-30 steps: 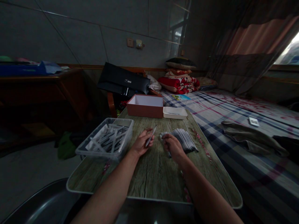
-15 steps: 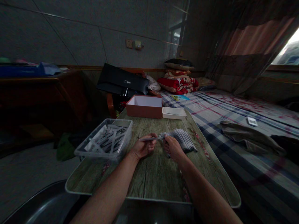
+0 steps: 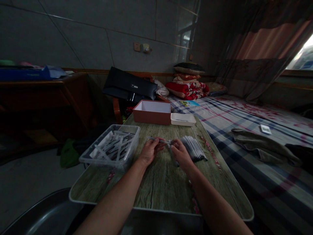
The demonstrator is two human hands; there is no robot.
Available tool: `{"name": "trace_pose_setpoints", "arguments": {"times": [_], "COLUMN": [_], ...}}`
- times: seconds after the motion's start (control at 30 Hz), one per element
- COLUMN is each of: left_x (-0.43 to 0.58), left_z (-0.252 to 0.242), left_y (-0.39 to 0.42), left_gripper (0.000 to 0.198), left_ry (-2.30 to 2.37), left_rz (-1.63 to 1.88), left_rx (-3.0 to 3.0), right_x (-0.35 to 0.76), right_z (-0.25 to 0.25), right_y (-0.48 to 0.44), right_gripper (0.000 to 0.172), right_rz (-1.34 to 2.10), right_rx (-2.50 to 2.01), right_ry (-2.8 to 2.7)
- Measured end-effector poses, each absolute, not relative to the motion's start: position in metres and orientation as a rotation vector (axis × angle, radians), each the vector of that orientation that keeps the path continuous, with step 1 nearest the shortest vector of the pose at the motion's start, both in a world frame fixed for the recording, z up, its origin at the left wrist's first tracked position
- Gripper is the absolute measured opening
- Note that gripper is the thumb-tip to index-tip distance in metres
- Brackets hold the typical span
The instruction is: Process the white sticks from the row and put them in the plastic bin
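Note:
A slim pale pen (image 3: 166,141) spans the gap between my two hands above the table. My left hand (image 3: 149,152) pinches its left part, thumb on top. At the other end, the closed fingers of my right hand (image 3: 180,152) grip the tip; the detail there is too small to make out. Just right of that hand, a row of similar pens (image 3: 195,147) with dark lower ends lies side by side on the table. A clear plastic box (image 3: 83,159) stands left of my left hand, with many loose pens (image 3: 119,143) jumbled inside.
On the far edge of the wood-patterned table (image 3: 156,192) stand an open brown box (image 3: 151,118) and a shallow white tray (image 3: 183,123) with something thin inside. A bed (image 3: 227,124) with a checked sheet runs along the right. A dark basin (image 3: 39,215) is at lower left.
The pen has turned slightly, its left end now higher. My left hand has shifted its fingers along it and shows more of its back. My right hand stays by the pen's right end.

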State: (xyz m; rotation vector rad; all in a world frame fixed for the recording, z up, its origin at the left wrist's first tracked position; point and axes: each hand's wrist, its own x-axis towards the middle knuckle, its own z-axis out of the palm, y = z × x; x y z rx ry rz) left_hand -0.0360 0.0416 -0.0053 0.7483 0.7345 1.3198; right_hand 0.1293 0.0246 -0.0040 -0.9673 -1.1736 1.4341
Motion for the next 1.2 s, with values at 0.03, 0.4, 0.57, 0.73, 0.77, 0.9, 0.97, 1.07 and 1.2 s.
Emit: {"name": "trace_pose_setpoints", "arguments": {"times": [0.03,0.4,0.57,0.73,0.77,0.9,0.97,1.07,1.2], "left_x": [-0.0363,-0.0356,-0.0355,-0.0361,-0.0363,-0.0363,-0.0357,-0.0352,-0.0358], "left_z": [-0.0055,-0.0039,-0.0048,-0.0035,-0.0033,-0.0041,-0.0044,-0.0036,-0.0017], "left_y": [0.0418,0.0399,0.0412,0.0411,0.0411,0.0412,0.0408,0.0398,0.0391], "left_gripper": [0.026,0.03,0.029,0.03,0.03,0.031,0.032,0.031,0.03], "left_ry": [0.743,0.764,0.779,0.779,0.779,0.78,0.774,0.77,0.796], "left_rz": [1.326,1.325,1.32,1.328,1.332,1.335,1.325,1.322,1.339], "left_rx": [0.746,0.785,0.789,0.792,0.791,0.798,0.812,0.825,0.814], "right_x": [0.1297,0.1292,0.1293,0.1291,0.1289,0.1286,0.1285,0.1278,0.1268], "right_z": [-0.0031,-0.0055,-0.0057,-0.0072,-0.0067,-0.0048,-0.0049,-0.0047,-0.0021], "right_y": [0.0241,0.0258,0.0254,0.0268,0.0263,0.024,0.0238,0.0238,0.0221], "right_gripper": [0.041,0.032,0.034,0.035,0.032,0.032,0.035,0.041,0.036], "right_rz": [1.423,1.411,1.462,1.432,1.441,1.502,1.5,1.46,1.509], "right_rx": [-0.962,-1.032,-1.047,-1.064,-1.037,-0.995,-1.044,-1.102,-1.0], "right_ry": [-1.169,-1.19,-1.117,-1.182,-1.165,-1.084,-1.105,-1.152,-1.105]}}
